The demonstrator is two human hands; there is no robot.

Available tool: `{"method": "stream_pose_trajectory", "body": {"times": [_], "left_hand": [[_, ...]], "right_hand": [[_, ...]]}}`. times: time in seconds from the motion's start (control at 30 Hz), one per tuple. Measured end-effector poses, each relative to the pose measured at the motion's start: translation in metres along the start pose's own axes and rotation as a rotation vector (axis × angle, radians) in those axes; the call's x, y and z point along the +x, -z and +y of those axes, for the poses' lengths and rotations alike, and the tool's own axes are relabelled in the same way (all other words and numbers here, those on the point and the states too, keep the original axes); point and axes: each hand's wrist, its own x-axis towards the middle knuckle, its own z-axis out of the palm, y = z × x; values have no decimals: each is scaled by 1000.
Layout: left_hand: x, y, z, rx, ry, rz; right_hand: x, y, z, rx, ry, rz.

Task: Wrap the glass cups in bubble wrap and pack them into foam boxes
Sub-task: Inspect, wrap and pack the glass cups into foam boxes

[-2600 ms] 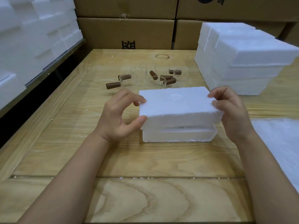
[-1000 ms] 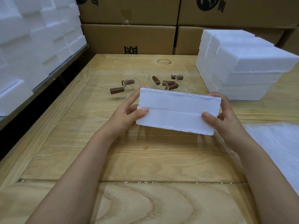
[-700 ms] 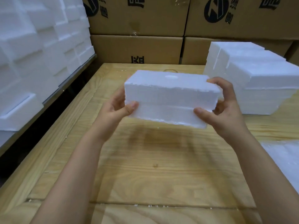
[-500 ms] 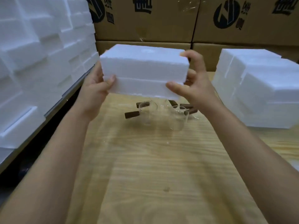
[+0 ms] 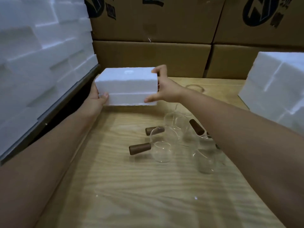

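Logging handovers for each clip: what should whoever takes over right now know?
Left hand: grip on the foam box, left end.
Right hand: grip on its right end.
The box is closed, held at the far left corner of the table; contents hidden.
Glass cups with brown handles sit unwrapped on the table, nearer.
Done: box closed up.
Left: set it down, wrap and pack the cups.

Near table (image 5: 131, 195) open; glass cups (image 5: 162, 150) clutter the middle, foam wall (image 5: 41, 63) left, foam stack (image 5: 276, 89) right
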Motion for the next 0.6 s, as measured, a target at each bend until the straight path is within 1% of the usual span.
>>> {"method": "stream_pose_trajectory", "body": {"times": [0.1,0.23,0.3,0.43,0.47,0.53,0.6], "left_hand": [[6,0,-16,169,13,-22],[5,3,-17,261,-1,-33],[4,2,-16,293,2,-14],[2,-3,-14,319,33,-2],[1,-4,-11,307,66,9],[-4,-8,-2,184,128,50],[-13,-12,15,43,117,121]], "right_hand": [[6,-4,12,-79,-67,-83],[5,3,8,-232,-108,-213],[4,5,4,-294,-107,-201],[-1,0,-3,-425,-101,-113],[-2,0,-5,-445,-107,-108],[-9,2,-13,-450,-137,-112],[-22,10,-26,-403,-168,-75]]}}
